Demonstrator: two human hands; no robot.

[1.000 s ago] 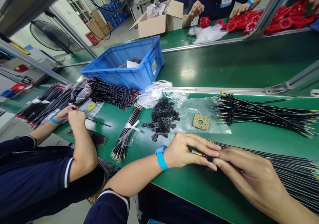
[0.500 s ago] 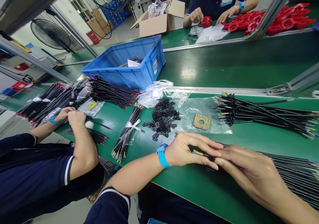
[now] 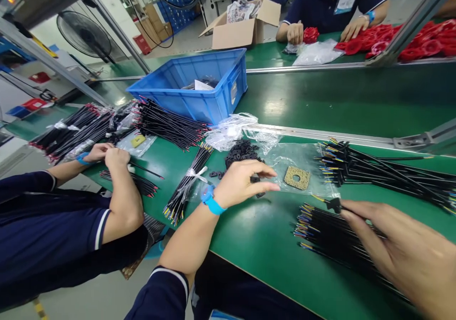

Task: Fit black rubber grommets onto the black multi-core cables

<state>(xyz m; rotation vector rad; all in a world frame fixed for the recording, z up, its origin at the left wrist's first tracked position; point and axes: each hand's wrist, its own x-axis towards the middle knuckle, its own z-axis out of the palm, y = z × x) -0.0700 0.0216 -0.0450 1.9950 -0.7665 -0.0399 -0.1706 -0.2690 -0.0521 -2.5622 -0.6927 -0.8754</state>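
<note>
My left hand (image 3: 244,182) is open, thumb and fingers apart, at the near side of a pile of small black plastic pieces (image 3: 242,151), partly covering it. Some loose pieces show between and below its fingers. My right hand (image 3: 395,244) pinches a black cable near its end; a small black plastic piece (image 3: 334,205) sits on that end, with coloured wire tips poking out to the left. Beneath this hand lies a row of black cables (image 3: 324,230) with coloured bare ends. Right of the pile, a yellowish square sponge with a hole (image 3: 287,180) rests on a clear plastic bag (image 3: 274,161).
Behind the sponge lies a heap of cables fitted with black pieces (image 3: 384,168). A tied cable bundle (image 3: 187,182) is at left, with a blue bin (image 3: 185,99) behind. A co-worker's hands (image 3: 114,156) handle cables at far left. Another person sits opposite beside red parts (image 3: 427,40).
My hands have parted: the left moved left to the black pieces and opened, the right drew back right with the cable. The black piece on the cable end is now exposed. The view shifted slightly.
</note>
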